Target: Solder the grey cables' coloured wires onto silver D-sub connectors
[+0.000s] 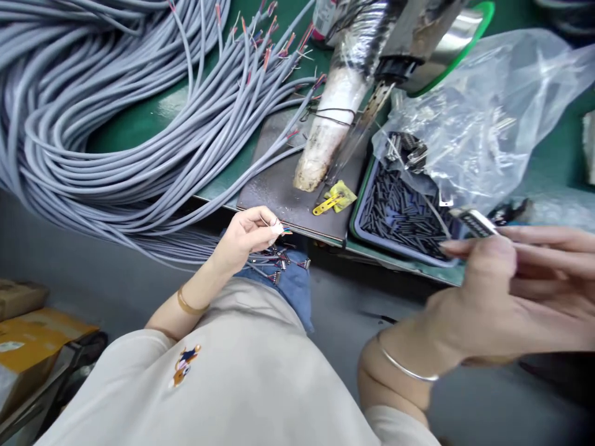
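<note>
Pinching a few thin wires (287,231) between thumb and forefinger, the left hand (246,237) is just off the front edge of the desk (171,104), above the lap. Coloured ends poke past the fingertips; the rest is mostly hidden. The right hand (506,285) grips a small dark-and-pale piece (478,222) between thumb and fingers, near the right end of the tray (400,249) of black bits (404,207); blur hides its exact form.

The wires should be light and limp, apt to splay, so a hold close behind the ends would steady them. The piece is probably light, stiff and easily dropped, best taken by its long sides. Grey cables (153,142), looped across the desk, look bendy but springy; the sheath offers a safer hold than the frail bare ends.
</note>
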A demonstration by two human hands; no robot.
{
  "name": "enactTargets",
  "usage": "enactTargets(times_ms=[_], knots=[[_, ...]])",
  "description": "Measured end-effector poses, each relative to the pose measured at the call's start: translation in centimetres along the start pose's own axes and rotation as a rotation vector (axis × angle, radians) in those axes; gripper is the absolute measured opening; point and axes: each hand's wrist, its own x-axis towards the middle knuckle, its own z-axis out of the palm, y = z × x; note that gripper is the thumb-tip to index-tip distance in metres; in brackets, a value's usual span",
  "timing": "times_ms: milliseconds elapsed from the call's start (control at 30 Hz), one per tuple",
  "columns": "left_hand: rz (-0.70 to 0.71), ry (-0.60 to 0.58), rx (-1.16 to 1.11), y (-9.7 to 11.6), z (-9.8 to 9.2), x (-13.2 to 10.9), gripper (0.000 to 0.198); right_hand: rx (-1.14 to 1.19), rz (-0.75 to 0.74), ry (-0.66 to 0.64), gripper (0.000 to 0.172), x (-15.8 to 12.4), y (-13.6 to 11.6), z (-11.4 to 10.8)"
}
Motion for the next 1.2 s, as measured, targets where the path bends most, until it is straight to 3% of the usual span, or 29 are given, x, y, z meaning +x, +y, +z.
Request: enactTargets(times_ms=[33,167,333,500,633,700,900,1200], knots=[[0.016,0.017,0.020,-0.1,0.5,0.0,0.030,0.103,-0.049,0.098,0.022,-0.1,-0.5,0.7],[0.130,0.055,0.098,-0.6,1.9,0.3,0.023,0.192,-0.030,0.075,0.011,-1.4,-2.0,2.5],[0.174,0.074,0.186,-1.0,2.6,0.6,0.019,0.155,-0.037,-0.208,0.007,-3.9,-1.9,1.9],[0.181,0.049,0.225,-0.9,2.7,0.7,0.020,0.210,0.057,-0.473,0.008,-4.8,-1.8,1.9],[0.157,-0.010,0.219,-0.7,2.7,0.7,0.020,0.137,-0.143,-0.476,0.016,-5.0,-1.8,2.4],[0.152,-0.006,0.220,-0.6,2.7,0.7,0.020,0.123,-0.172,-0.488,0.017,-5.1,-1.7,2.5],[0.137,0.028,0.246,-0.7,2.8,1.0,0.016,0.207,0.022,-0.550,0.005,-5.7,-1.5,2.1],[0.210,0.079,0.183,-1.0,3.0,1.6,0.012,0.323,0.131,-0.549,0.007,-6.1,-1.5,3.0]])
